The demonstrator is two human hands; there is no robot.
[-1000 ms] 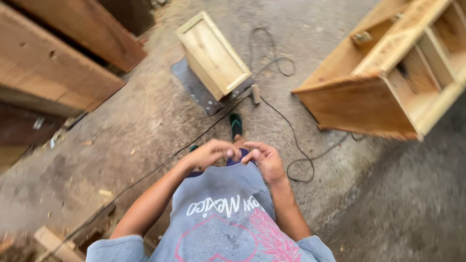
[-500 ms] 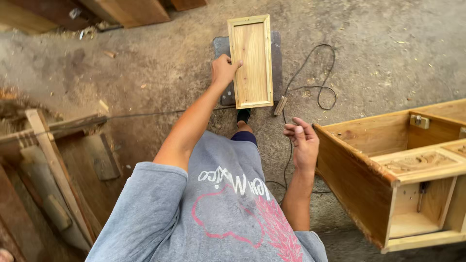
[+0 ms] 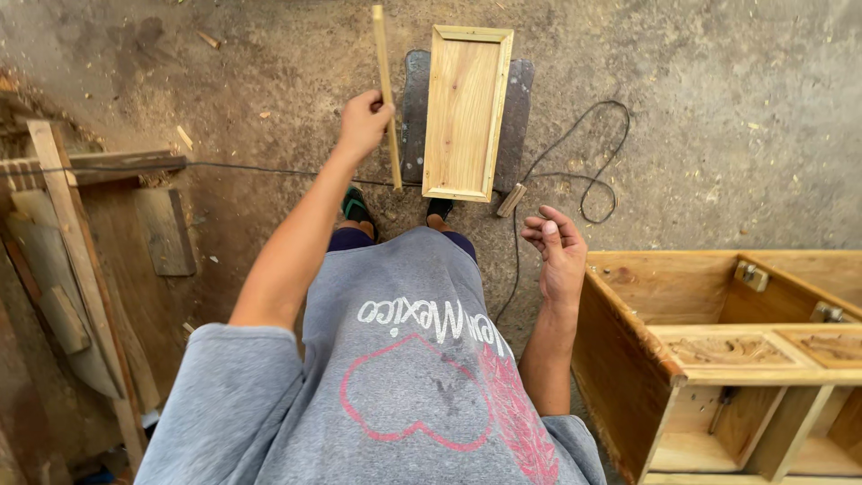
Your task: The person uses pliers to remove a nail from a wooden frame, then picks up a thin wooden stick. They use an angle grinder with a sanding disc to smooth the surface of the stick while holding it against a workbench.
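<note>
The left hand (image 3: 364, 121) is wrapped around a thin wooden strip (image 3: 386, 90), gripping it low down, so most of the stick rises away from the fist toward the top of the view and only a short end pokes out below. The strip runs nearly upright in the picture, leaning slightly, and it stands just beside the left edge of a framed wooden panel (image 3: 465, 112); whether the two touch, I cannot tell. That panel lies flat on a dark mat (image 3: 521, 108) on the dusty concrete floor (image 3: 718, 135), right in front of the person's feet.

The right hand (image 3: 557, 247) holds nothing: fingers loosely curled, half open, palm turned inward, hanging below and to the right of the panel. Near it, a short wooden block (image 3: 510, 199) lies on the floor by the panel's lower right corner, and a black cable (image 3: 593, 171) loops across the ground between panel and hand, trailing on leftward under the left arm.

To the right, close against the right forearm, sits an unfinished wooden cabinet (image 3: 718, 359), open-topped with metal hinges on its far rail. On the left, rough planks (image 3: 81, 260) and scraps lean and lie in a pile.

The left arm is stretched well forward, nearly straight, wrist cocked up. The right arm is bent at the elbow, forearm lifted, hand at waist level.
</note>
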